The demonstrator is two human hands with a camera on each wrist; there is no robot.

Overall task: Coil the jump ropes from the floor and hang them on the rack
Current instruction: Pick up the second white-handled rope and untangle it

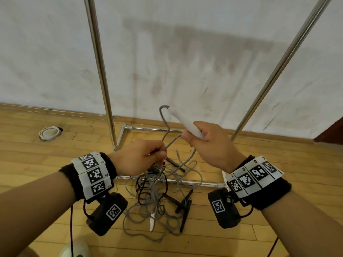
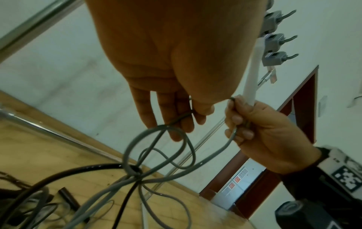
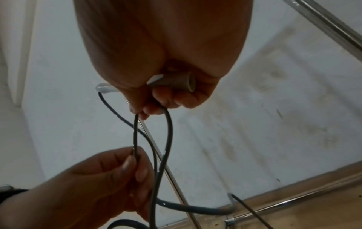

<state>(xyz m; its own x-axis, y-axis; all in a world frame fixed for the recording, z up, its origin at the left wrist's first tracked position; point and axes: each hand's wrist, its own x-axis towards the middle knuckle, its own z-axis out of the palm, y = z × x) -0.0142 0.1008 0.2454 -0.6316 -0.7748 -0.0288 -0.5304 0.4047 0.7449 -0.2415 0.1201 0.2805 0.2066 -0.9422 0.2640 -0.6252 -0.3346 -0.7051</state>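
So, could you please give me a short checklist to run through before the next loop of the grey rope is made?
1. Right hand has a grip on the white handle: ok.
2. Left hand pinches the grey rope: ok.
3. Grey rope free of the dark ropes on the floor: not ok, tangled.
4. Second white handle free: cannot tell.
5. Rack within reach: ok.
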